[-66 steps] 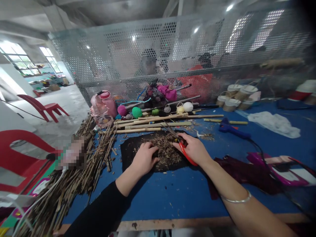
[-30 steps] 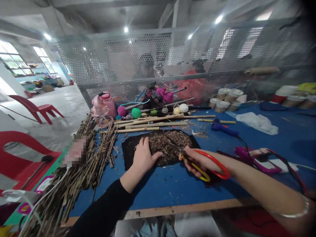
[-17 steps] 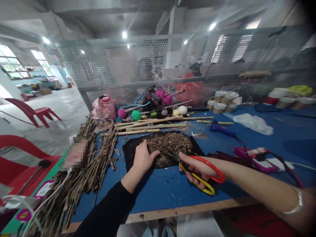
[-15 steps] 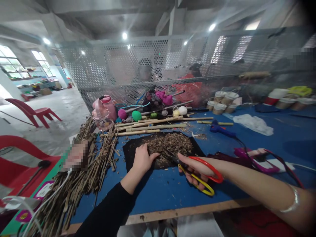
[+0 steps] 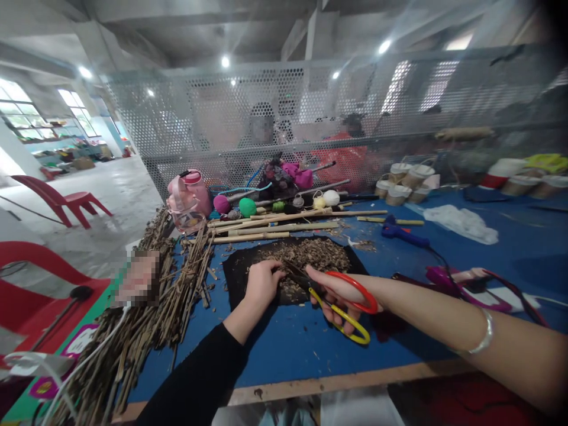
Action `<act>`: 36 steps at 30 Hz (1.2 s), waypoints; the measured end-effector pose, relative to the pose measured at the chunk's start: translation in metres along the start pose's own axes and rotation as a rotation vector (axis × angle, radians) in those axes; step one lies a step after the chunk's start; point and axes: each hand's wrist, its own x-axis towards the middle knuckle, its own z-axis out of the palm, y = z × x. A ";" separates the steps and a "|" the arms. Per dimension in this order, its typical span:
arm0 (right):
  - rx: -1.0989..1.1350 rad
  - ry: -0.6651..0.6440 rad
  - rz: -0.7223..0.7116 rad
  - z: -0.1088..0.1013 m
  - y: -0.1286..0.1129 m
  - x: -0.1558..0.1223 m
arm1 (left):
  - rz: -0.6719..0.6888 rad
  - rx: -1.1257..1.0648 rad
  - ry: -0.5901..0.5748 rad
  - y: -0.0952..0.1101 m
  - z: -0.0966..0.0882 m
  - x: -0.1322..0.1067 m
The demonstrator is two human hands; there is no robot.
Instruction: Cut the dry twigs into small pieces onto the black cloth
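My right hand (image 5: 339, 290) is wrapped round a pair of scissors (image 5: 341, 312) with one red and one yellow handle. Their dark blades point left, toward the fingertips of my left hand (image 5: 261, 285). Those left fingers are pinched together over the pile; whatever lies between them is too small or hidden to name. Beneath both hands a heap of short brown dried plant bits (image 5: 322, 254) covers most of a black sheet (image 5: 235, 275) on the blue tabletop.
Bundled dry stalks (image 5: 146, 328) line the left side. Bamboo sticks (image 5: 284, 228), yarn balls (image 5: 247, 207) and a pink bottle (image 5: 195, 192) lie behind the sheet. On the right are a blue glue gun (image 5: 403, 232), a corded power strip (image 5: 510, 297) and paper cups (image 5: 417, 174).
My right hand has moved left with the scissors, bringing the blades closer to my left hand. The left fingers have drawn together from a spread thumb and shifted slightly right.
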 end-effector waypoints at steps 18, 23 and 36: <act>-0.439 0.400 -0.530 0.011 0.005 0.015 | 0.268 0.046 0.036 -0.004 0.001 -0.002; -0.360 0.342 -0.438 0.013 0.004 0.013 | 0.182 0.016 0.036 -0.003 0.000 -0.002; 0.131 0.067 -0.194 -0.001 0.006 0.010 | -0.272 -0.253 0.151 -0.015 -0.011 0.009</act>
